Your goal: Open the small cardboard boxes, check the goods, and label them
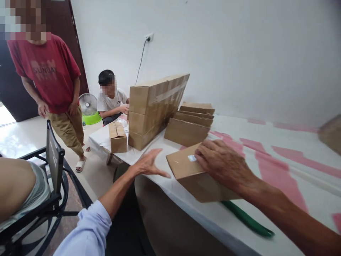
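A closed cardboard box (197, 183) sits at the front edge of the table, with a small pale label (191, 158) on its top. My right hand (222, 161) lies over the top of this box, fingers curled against it beside the label; the undersides of the fingers are hidden. My left hand (152, 165) is open just left of the box, thumb and fingers spread, holding nothing. A green strip-like object (247, 220) lies on the table, partly under the box.
A tall stack of long cardboard boxes (138, 117) stands behind my left hand, with a smaller box (118, 138) to its left. Folded cardboard pieces (188, 129) lean nearby. One person (53, 74) stands at left; another (112, 103) sits beyond the stack. A chair (54, 163) is left.
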The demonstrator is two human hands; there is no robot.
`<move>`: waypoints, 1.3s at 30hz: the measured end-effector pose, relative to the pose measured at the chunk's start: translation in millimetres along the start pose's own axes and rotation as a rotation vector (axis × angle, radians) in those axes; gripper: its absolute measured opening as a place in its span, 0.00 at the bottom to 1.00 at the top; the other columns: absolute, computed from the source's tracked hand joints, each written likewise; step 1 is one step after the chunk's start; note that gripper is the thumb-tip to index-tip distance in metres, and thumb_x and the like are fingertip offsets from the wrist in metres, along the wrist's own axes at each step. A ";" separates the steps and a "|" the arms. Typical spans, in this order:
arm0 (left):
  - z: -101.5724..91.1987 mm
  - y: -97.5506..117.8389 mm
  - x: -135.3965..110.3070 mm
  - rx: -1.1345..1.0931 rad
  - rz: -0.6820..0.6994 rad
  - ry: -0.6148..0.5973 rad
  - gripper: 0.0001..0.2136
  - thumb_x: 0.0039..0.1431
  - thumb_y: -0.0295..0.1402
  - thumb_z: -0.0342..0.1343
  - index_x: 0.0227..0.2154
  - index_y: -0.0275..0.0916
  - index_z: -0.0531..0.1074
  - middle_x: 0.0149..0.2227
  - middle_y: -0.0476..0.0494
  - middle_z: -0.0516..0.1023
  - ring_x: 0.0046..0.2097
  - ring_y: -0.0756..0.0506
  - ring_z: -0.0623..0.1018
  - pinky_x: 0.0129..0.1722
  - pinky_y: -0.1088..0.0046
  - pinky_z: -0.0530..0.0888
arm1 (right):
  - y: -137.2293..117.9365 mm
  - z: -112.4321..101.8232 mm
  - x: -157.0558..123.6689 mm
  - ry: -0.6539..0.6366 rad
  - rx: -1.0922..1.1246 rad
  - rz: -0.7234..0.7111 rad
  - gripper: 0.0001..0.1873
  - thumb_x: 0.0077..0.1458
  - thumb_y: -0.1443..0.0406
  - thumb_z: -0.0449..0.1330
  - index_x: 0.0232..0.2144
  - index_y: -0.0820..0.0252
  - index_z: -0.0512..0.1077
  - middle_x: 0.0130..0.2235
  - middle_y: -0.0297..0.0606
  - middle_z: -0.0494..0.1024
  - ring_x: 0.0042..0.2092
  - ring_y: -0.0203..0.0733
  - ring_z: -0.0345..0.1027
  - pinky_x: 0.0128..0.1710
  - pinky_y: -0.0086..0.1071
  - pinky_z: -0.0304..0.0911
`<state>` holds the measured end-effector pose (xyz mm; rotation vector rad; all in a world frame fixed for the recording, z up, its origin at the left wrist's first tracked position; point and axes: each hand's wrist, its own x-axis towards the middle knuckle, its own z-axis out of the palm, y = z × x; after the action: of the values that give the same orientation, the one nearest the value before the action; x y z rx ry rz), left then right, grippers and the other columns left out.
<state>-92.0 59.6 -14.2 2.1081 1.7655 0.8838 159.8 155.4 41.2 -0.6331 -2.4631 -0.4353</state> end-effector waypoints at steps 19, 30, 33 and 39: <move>46.0 60.9 38.0 -0.269 0.137 0.016 0.59 0.35 0.55 0.79 0.69 0.40 0.58 0.65 0.27 0.65 0.68 0.25 0.67 0.67 0.38 0.68 | 37.6 -18.0 -15.1 -0.067 0.022 0.142 0.12 0.63 0.69 0.55 0.26 0.55 0.69 0.35 0.49 0.76 0.43 0.56 0.68 0.43 0.45 0.65; 45.0 83.7 45.6 -0.242 0.089 0.042 0.54 0.40 0.55 0.77 0.68 0.43 0.59 0.65 0.30 0.66 0.67 0.26 0.67 0.68 0.40 0.67 | 45.6 -24.2 -18.8 -0.082 0.137 0.145 0.12 0.63 0.67 0.53 0.27 0.53 0.71 0.36 0.50 0.76 0.43 0.57 0.68 0.44 0.48 0.66; 47.4 87.3 46.1 -0.239 0.087 0.060 0.51 0.41 0.52 0.77 0.66 0.43 0.61 0.62 0.31 0.68 0.65 0.26 0.68 0.66 0.41 0.69 | 49.6 -25.1 -19.9 -0.087 0.138 0.151 0.13 0.64 0.67 0.53 0.28 0.53 0.72 0.37 0.50 0.77 0.43 0.58 0.68 0.43 0.48 0.66; 48.2 92.9 44.9 -0.268 0.049 0.073 0.52 0.37 0.51 0.79 0.65 0.43 0.63 0.61 0.32 0.68 0.63 0.27 0.69 0.64 0.41 0.70 | 51.1 -25.2 -22.3 -0.069 0.057 0.123 0.14 0.64 0.68 0.53 0.27 0.54 0.73 0.36 0.49 0.77 0.42 0.56 0.69 0.41 0.46 0.67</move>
<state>14.7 89.8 12.0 1.9754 1.5351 1.1533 213.7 179.7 56.6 -0.7820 -2.4751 -0.2987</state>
